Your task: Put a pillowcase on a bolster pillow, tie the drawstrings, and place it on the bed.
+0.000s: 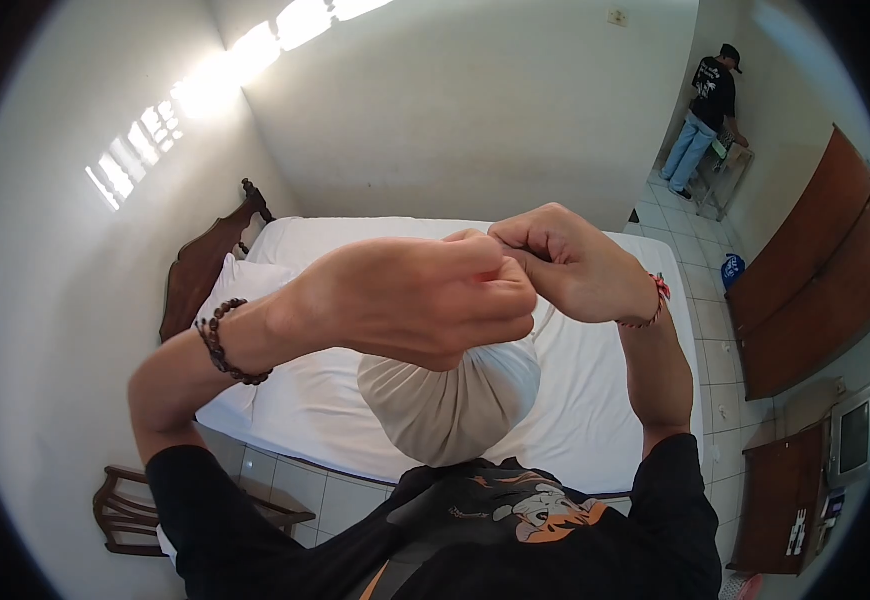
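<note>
My left hand (435,296) is raised in front of my chest with its fingers curled, back of the hand towards me. My right hand (574,262) is curled too, its thumb and fingers meeting those of the left. Their fingertips are mostly hidden, so whether anything is pinched between them cannot be told. Beneath the left hand shows a rounded, pleated beige cloth (442,412), paler at its right side; its upper part is hidden behind the hands. A beaded bracelet circles my left wrist, a red braided one my right.
A bed with a white sheet (592,435) and a pillow (251,281) lies before me. A wooden chair (127,510) stands lower left. Wooden cabinets (802,300) and a small television (853,435) are at right. Another person (709,97) stands at a small table, far upper right.
</note>
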The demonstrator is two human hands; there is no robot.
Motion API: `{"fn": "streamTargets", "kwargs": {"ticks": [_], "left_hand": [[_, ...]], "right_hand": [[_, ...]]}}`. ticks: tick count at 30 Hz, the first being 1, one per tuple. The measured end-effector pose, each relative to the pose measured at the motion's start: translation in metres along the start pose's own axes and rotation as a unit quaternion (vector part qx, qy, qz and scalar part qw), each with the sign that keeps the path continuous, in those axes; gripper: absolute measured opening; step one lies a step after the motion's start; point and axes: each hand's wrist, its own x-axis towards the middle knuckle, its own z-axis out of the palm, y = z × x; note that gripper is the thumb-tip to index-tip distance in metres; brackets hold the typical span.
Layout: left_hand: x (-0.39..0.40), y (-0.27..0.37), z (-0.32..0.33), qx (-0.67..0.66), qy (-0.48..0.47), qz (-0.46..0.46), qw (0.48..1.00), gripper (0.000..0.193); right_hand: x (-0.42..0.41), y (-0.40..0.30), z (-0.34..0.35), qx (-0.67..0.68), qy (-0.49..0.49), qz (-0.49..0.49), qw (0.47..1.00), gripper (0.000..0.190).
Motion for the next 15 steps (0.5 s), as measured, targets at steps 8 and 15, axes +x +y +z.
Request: {"fn": "streamTargets", "kwargs": {"ticks": [8,15], "left_hand": [[0.022,-0.012,-0.026,-0.183,-0.198,0.071,0.96,0.019],[0.01,-0.024,-0.021,-0.426,-0.294,-0.052,0.854,0.008]], "right_hand": [[0.011,0.05,-0.001,0.205,-0.117,0.041,0.971,0.031],[0.001,0.069,0.021,0.328,-0.103,0.136,0.929,0.031]]}}
